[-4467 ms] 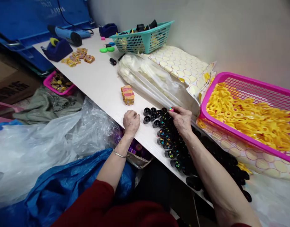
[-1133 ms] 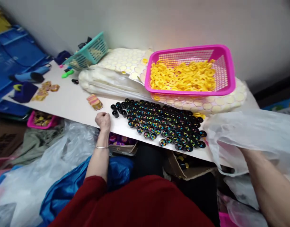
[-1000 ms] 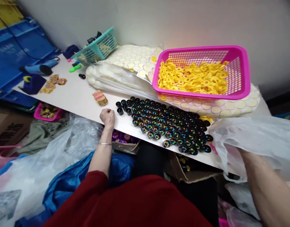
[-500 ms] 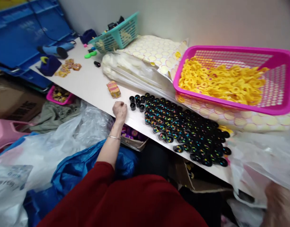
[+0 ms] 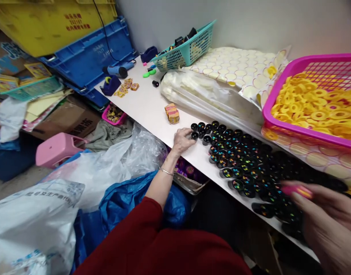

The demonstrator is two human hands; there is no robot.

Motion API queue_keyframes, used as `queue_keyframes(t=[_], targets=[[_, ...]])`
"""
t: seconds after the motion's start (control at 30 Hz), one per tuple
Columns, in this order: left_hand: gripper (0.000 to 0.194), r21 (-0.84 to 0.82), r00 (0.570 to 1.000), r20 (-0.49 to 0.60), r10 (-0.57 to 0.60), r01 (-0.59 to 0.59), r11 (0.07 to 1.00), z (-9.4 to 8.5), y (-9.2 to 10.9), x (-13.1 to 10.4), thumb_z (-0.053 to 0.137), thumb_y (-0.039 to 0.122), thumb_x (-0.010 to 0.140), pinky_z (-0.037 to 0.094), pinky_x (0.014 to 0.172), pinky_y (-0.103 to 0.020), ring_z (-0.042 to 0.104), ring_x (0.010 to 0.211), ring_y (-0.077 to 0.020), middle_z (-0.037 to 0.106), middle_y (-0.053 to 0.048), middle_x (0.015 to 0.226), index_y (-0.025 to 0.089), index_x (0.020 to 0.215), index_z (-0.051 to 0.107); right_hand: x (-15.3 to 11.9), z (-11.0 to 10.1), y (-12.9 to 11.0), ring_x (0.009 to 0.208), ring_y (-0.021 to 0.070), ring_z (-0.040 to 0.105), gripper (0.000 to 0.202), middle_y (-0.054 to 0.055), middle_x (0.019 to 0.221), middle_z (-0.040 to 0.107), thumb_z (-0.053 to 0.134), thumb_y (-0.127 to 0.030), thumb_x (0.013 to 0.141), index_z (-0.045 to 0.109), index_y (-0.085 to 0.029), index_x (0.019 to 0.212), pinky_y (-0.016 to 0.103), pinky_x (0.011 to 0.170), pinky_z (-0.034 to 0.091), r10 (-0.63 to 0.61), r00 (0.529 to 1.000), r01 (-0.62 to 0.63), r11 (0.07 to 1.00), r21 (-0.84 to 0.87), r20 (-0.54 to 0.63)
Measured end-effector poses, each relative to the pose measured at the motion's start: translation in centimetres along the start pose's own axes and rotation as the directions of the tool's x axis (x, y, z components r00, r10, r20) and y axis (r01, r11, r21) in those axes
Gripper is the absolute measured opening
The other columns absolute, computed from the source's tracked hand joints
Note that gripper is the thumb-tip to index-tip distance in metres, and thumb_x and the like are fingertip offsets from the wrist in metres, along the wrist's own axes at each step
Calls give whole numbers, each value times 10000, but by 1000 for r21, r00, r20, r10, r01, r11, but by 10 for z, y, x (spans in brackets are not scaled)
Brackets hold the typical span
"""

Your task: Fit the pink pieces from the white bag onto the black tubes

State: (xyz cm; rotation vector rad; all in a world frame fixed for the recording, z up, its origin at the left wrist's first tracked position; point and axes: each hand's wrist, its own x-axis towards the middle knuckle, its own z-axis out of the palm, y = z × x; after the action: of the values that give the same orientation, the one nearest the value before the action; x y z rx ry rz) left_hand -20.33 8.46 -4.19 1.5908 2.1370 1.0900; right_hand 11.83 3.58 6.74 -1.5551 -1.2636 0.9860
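Observation:
My left hand (image 5: 183, 141) is at the left end of the group of small black cups on the white table, its thumb and fingers closed round the nearest one, a black cup (image 5: 194, 136). Many more black cups (image 5: 244, 164) stand packed together to the right, with multicoloured bits inside. Over their right part, my right hand (image 5: 330, 217) pinches a small pink piece (image 5: 297, 190) with a yellow stripe; the hand is partly blurred. A patterned orange and pink packet (image 5: 172, 114) lies just beyond my left hand.
A pink basket (image 5: 309, 131) of yellow ring-shaped pieces stands at the right, a teal basket (image 5: 189, 53) at the back. A plastic bag (image 5: 204, 95) lies behind the cups. At the far left end are a tape dispenser (image 5: 110, 86) and small packets. Plastic sacks (image 5: 32, 225) crowd the floor.
The view has turned left. My left hand has gone from a closed fist on the table edge to a cup. My right hand has come up over the cups with a pink piece.

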Motion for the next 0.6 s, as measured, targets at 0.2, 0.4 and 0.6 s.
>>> queue_keyframes(t=[0.2, 0.4, 0.6], targets=[[350, -45, 1000, -11, -5, 5, 999, 9, -6, 1, 788, 289, 612, 450, 875, -359, 575, 943, -206, 699, -32, 952, 240, 952, 717, 71, 112, -11, 820, 215, 613, 183, 36, 861, 691, 624, -352, 732, 685, -233, 858, 415, 820, 485, -398, 766, 489, 870, -55, 505], [312, -26, 1000, 17, 1, 0, 1000, 8, -5, 3, 785, 316, 605, 433, 848, -362, 568, 914, -215, 701, -13, 892, 244, 904, 731, 113, 173, -19, 844, 212, 505, 190, 58, 857, 660, 501, -245, 823, 681, -206, 867, 332, 716, 388, -461, 535, 805, 531, -263, 708], [316, 12, 998, 59, -23, 23, 1000, 3, 0, 3, 781, 357, 617, 405, 842, -363, 560, 924, -211, 701, -1, 906, 256, 912, 727, 122, 191, -30, 867, 240, 433, 231, 105, 841, 626, 441, -178, 827, 671, -174, 803, 326, 629, 297, -377, 376, 923, 236, -305, 847]])
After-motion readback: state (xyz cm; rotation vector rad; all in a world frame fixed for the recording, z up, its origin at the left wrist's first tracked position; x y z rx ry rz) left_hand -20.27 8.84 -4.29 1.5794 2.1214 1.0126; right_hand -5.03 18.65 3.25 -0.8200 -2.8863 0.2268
